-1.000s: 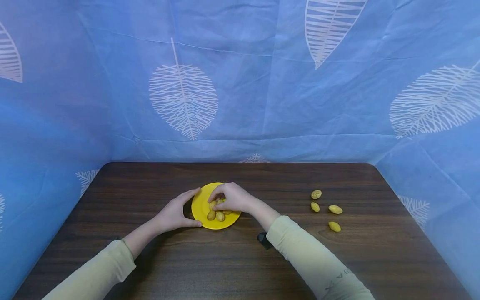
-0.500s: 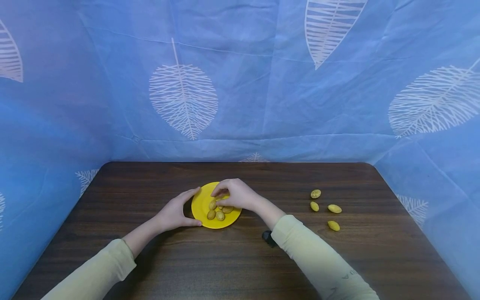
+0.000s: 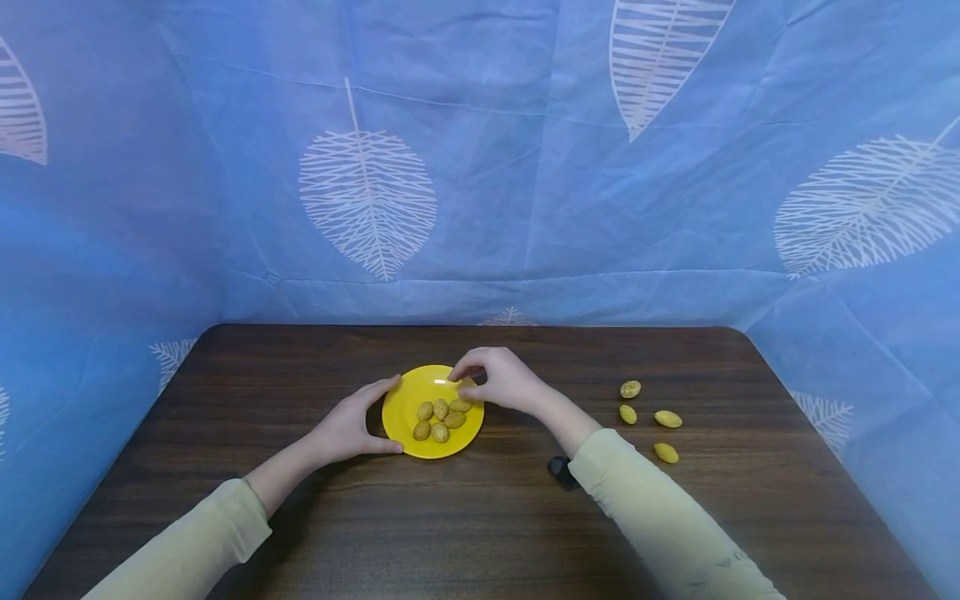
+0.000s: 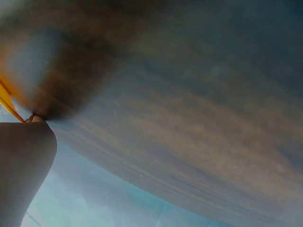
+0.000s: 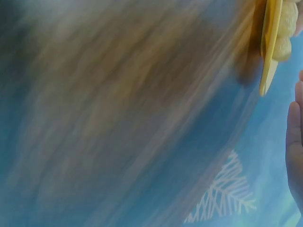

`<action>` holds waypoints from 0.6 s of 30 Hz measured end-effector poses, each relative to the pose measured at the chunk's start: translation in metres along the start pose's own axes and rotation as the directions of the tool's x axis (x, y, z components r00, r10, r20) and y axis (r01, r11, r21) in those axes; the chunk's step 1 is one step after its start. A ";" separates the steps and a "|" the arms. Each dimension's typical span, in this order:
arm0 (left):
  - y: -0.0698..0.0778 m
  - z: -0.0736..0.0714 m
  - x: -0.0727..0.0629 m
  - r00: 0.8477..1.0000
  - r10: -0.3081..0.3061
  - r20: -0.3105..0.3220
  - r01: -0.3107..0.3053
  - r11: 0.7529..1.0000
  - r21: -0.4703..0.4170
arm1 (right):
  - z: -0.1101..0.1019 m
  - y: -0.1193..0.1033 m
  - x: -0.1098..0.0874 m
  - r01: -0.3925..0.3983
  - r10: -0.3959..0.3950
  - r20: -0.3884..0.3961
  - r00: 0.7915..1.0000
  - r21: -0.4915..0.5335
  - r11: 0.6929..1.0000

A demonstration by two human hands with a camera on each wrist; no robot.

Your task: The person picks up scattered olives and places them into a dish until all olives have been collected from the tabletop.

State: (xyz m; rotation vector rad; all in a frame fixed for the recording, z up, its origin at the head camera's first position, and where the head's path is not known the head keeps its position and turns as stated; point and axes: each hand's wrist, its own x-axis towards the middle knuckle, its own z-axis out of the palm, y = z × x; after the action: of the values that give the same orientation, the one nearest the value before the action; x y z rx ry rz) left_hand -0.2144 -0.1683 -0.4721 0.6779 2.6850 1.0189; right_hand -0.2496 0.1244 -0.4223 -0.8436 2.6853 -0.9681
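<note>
A round yellow plate [image 3: 403,404] lies on the dark wooden table. Several small yellow-brown oval fruits, olive-like in shape, are grouped on it, one of them [image 3: 440,409] near the middle. My left hand [image 3: 348,427] holds the plate by its left rim, thumb at the near side and fingers at the far side. Over the right rim, my right hand [image 3: 501,380] hovers with loosely bent fingers and nothing visible between them. The right wrist view catches the plate's edge [image 5: 270,45] with fruits on top; the left wrist view has only a sliver of the plate [image 4: 6,99].
Several more oval fruits lie loose on the table to the right, one of them [image 3: 666,452] nearest me. A small black device [image 3: 561,472] sits beside the right cuff. Blue leaf-patterned cloth [image 3: 480,200] hangs behind the table [image 3: 420,533] and along its sides.
My right hand has risen off the fruits and moved right and away from me to the plate's rim, uncovering the fruits on the plate. The left hand has stayed put.
</note>
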 end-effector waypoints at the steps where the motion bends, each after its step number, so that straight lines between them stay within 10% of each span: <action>1: 0.000 0.000 0.000 1.000 0.001 -0.002 -0.001 1.000 0.002 | -0.002 0.002 -0.002 0.000 0.000 -0.007 1.000 -0.002 1.000; 18: -0.002 0.001 0.001 1.000 -0.005 -0.005 0.005 1.000 0.002 | -0.034 0.035 -0.030 -0.065 0.063 -0.108 0.992 -0.012 0.998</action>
State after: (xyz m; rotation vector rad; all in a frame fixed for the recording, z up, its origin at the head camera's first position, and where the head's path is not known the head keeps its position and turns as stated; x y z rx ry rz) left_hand -0.2155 -0.1686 -0.4738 0.6697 2.6916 1.0181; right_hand -0.2524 0.1816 -0.4190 -0.7230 2.7950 -1.0079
